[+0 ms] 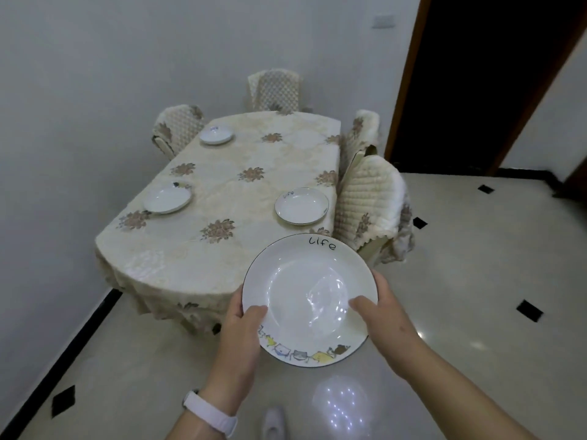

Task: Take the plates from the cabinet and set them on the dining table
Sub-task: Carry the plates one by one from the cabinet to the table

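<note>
I hold a white plate (305,290) with the word "Life" and cartoon figures on its rim, level in front of me above the floor, just short of the table's near end. My left hand (244,328) grips its left rim with the thumb on top, and my right hand (381,315) grips its right rim. The dining table (222,192), under a cream floral cloth, carries three white plates: one at the far left (216,134), one at the near left (167,198), one at the near right (301,205).
Padded chairs stand around the table: one at the far end (274,90), one at the far left (178,125), two on the right (371,198). A white wall runs along the left. A dark doorway (476,74) opens at the back right. The floor is glossy tile.
</note>
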